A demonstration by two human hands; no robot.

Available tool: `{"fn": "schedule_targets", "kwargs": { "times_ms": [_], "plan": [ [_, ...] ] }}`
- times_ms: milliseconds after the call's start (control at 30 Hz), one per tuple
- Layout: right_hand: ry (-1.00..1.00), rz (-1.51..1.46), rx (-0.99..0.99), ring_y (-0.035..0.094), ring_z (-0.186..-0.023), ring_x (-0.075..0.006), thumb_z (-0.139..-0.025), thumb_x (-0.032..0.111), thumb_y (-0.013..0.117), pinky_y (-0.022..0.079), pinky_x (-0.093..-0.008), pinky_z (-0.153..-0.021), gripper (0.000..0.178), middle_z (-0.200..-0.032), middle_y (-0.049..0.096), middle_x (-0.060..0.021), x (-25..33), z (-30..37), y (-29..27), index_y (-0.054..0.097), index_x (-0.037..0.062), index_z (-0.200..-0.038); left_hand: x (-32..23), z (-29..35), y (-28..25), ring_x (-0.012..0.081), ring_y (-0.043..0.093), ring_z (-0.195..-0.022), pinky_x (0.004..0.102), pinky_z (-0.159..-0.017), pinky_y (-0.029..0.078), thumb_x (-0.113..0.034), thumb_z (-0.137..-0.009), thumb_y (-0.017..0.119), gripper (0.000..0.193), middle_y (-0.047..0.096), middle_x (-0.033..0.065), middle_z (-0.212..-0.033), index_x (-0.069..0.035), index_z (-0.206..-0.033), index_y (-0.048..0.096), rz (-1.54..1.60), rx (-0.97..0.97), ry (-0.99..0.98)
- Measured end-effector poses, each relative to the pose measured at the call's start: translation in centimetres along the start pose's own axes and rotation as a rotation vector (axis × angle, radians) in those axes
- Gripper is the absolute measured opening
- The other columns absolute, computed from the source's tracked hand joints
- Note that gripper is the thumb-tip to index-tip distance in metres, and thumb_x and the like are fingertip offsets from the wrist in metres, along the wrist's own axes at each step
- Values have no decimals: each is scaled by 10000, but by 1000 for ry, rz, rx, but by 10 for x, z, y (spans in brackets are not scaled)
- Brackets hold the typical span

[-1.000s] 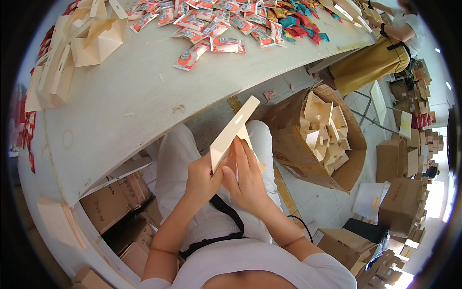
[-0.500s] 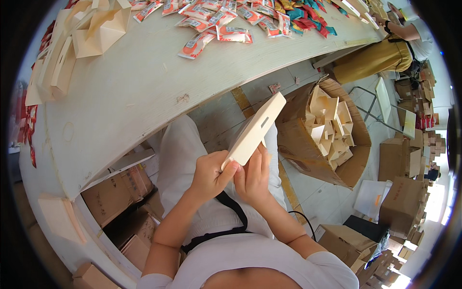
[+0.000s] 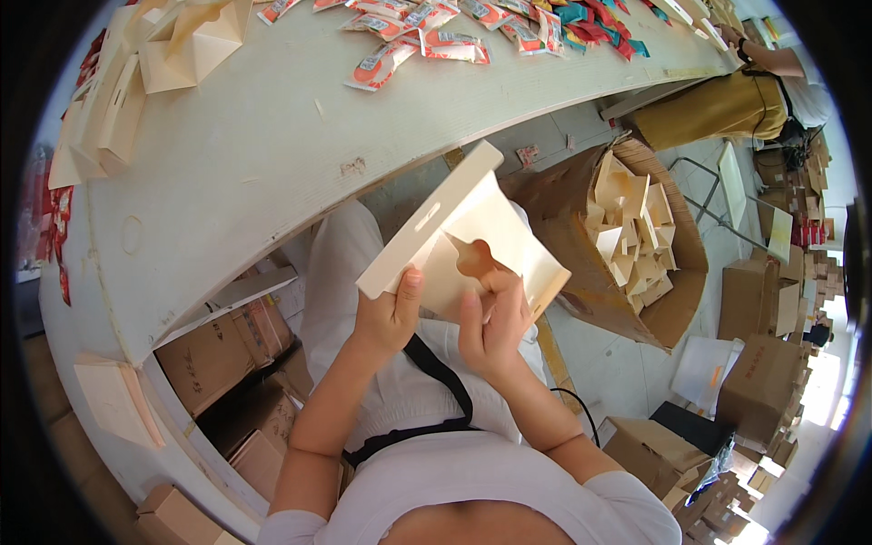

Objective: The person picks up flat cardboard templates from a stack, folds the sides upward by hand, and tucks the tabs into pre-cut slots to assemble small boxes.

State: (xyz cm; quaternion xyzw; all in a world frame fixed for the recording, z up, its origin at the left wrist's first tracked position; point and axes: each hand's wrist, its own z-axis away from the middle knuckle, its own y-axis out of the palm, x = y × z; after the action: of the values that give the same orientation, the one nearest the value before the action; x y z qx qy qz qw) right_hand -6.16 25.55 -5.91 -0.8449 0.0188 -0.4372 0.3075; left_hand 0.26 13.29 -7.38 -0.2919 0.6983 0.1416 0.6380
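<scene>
Over my lap I hold a cream paperboard box point(image 3: 431, 263), tilted, with a narrow slot in its long edge strip and a rounded cut-out in the panel beside it. My left hand point(image 3: 386, 318) is closed on its lower left corner, thumb on the face of the board. At the lower right side, my right hand point(image 3: 495, 327) grips the panel near the cut-out, its fingers curled and partly hidden by the board. More folded cream boxes point(image 3: 186, 50) stand at the table's far left.
Red-and-white sachets point(image 3: 381, 64) and teal-and-red packets point(image 3: 599, 27) lie along the table's point(image 3: 272, 127) far side. To the right, a large carton point(image 3: 554, 213) holds many cream boxes. A person in yellow point(image 3: 708, 109) works at the far right. Flat cream board point(image 3: 113, 400) lies at left.
The box has turned from nearly edge-on to show its cut-out panel and has spread wider. My hands have moved apart, the left to the lower left corner, the right to the panel.
</scene>
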Motion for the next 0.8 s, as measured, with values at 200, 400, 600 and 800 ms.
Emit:
{"fn": "schedule_targets", "kwargs": {
  "times_ms": [200, 400, 600, 800],
  "plan": [
    [273, -293, 27, 456, -514, -155, -802, 46, 535, 369, -265, -470, 146, -810, 575, -160, -10, 2, 9, 404, 16, -746, -11, -6, -1, 216, 577, -742, 294, -644, 446, -195, -887, 446, 309, 588, 171, -878, 41, -1080, 500, -19, 113, 33],
    [361, -273, 147, 496, -551, -155, -744, 135, 646, 400, -256, -508, 249, -748, 573, -127, -7, 0, 1, 421, 30, -727, 5, -1, -15, 226, 470, -1051, 315, -865, 376, -393, -776, 587, 743, 449, 162, -1194, 13, -1300, 252, 289, 409, -50],
    [46, -268, 351, 517, -533, -233, -606, 239, 751, 406, -319, -564, 310, -608, 557, -53, 17, -13, -2, 479, 91, -598, 19, -5, -17, 238, 317, -1228, 365, -995, 279, -502, -675, 649, 1023, 306, 125, -1329, -66, -1379, 49, 1156, 470, -424],
    [-72, -250, 599, 510, -571, -192, -634, 244, 709, 355, -313, -525, 242, -659, 562, -30, 9, -5, 4, 520, 98, -676, 90, 1, -4, 222, 463, -1077, 310, -871, 415, -283, -842, 531, 585, 449, 131, -1172, -140, -1325, 234, 2088, 771, -912]
  ]
}}
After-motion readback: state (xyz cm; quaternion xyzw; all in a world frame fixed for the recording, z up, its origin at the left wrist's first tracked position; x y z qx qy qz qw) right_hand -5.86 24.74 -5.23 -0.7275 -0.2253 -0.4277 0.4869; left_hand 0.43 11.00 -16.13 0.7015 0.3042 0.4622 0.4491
